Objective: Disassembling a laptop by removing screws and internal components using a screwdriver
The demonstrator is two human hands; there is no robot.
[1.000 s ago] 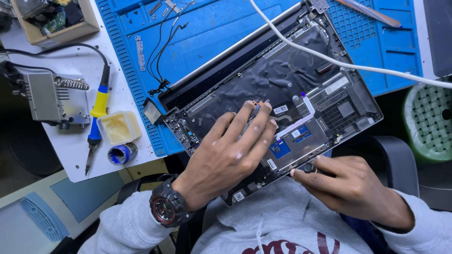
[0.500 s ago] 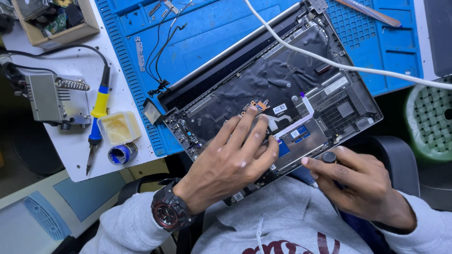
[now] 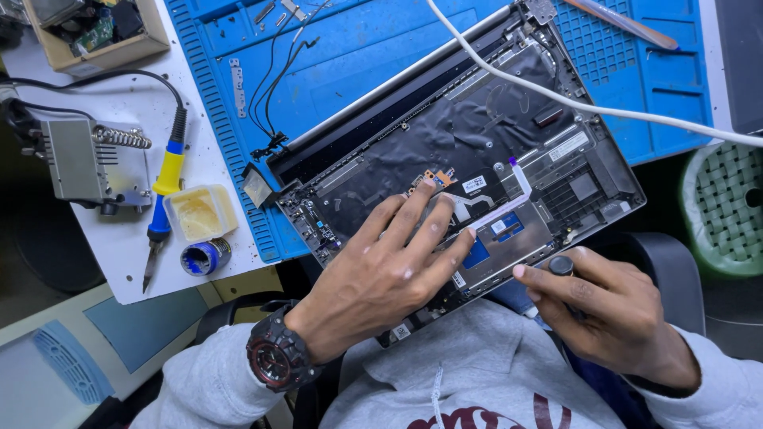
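Note:
An opened laptop base [image 3: 477, 151] lies tilted on a blue work mat [image 3: 358, 63], its dark inner shielding and small boards exposed. My left hand [image 3: 389, 270], with a dark wristwatch [image 3: 274, 361], lies flat on the near part of the base, fingers spread by the blue patch. My right hand [image 3: 604, 310] sits just off the laptop's near edge and grips a small black-capped screwdriver [image 3: 561, 265].
A white cable [image 3: 556, 91] crosses over the laptop. On the white board at left lie a soldering iron [image 3: 163, 199], its stand [image 3: 95, 163], a flux tub [image 3: 199, 213] and a solder roll [image 3: 203, 258]. A green basket [image 3: 727, 206] stands at the right.
My right hand has drawn back from the laptop's near edge, with the screwdriver's black cap now showing at its fingertips. My left hand stays on the base.

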